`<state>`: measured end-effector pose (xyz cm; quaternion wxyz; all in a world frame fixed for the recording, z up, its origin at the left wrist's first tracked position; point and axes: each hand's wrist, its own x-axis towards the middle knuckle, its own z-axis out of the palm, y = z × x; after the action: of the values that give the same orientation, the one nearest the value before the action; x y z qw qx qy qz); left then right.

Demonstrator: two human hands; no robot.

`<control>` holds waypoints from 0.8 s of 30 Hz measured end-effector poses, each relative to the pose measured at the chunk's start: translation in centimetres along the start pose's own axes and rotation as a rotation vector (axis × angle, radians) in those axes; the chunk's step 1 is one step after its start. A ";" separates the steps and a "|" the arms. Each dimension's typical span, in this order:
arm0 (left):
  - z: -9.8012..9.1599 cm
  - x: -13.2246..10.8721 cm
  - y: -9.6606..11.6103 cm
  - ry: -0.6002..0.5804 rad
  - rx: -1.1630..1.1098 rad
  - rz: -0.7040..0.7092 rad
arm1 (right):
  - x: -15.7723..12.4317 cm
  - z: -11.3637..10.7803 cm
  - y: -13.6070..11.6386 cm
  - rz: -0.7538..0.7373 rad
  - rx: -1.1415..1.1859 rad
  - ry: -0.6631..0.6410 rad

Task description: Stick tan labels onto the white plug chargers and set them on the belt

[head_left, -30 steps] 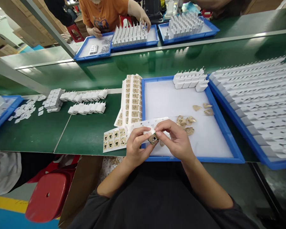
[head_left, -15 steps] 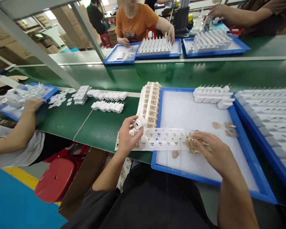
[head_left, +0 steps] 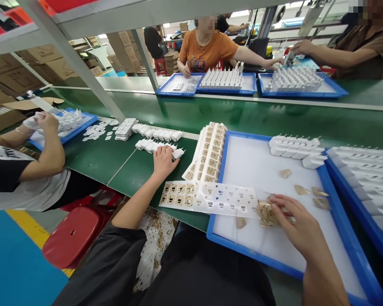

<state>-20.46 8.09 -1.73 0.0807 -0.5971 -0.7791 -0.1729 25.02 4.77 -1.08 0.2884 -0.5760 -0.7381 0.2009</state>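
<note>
My left hand is closed around a white charger plug at the right end of the front row of similar plugs. My right hand is over the blue-rimmed tray, its fingertips pinched beside a crumpled clump of tan film pieces. Whatever lies between those fingertips is too small to make out. A white label sheet spans the bench and the tray's left edge; tan labels remain on its left part and its right part has cut-outs. A stack of similar sheets lies behind it.
Several plugs stand at the tray's back right, with loose tan scraps before them. Another tray full of plugs adjoins on the right. White covers lie further left, near a co-worker's arm. A red stool stands below.
My left hand has moved left and away from the label sheet to the front plug row, carrying the plug. My right hand stays by the tan clump. Another tan scrap now lies in the tray.
</note>
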 end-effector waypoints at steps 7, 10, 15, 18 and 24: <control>1.1 1.0 0.1 0.020 0.059 -0.042 | 0.5 0.0 0.4 -0.012 0.004 0.024; 1.1 1.7 -0.7 0.024 0.069 -0.081 | 0.5 0.0 0.6 -0.006 0.010 0.031; 0.6 2.4 -2.8 0.032 0.081 -0.163 | 0.5 0.0 0.8 -0.004 0.007 0.034; 0.4 2.4 -3.9 0.026 0.086 -0.196 | 0.5 0.0 0.9 0.000 0.003 0.028; 0.0 1.5 -5.0 0.011 0.079 -0.189 | 0.5 0.1 1.1 -0.003 0.000 0.011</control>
<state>-25.67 8.36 -2.10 0.0916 -0.5164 -0.8377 -0.1523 25.68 5.58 -1.80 0.2928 -0.5760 -0.7373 0.1973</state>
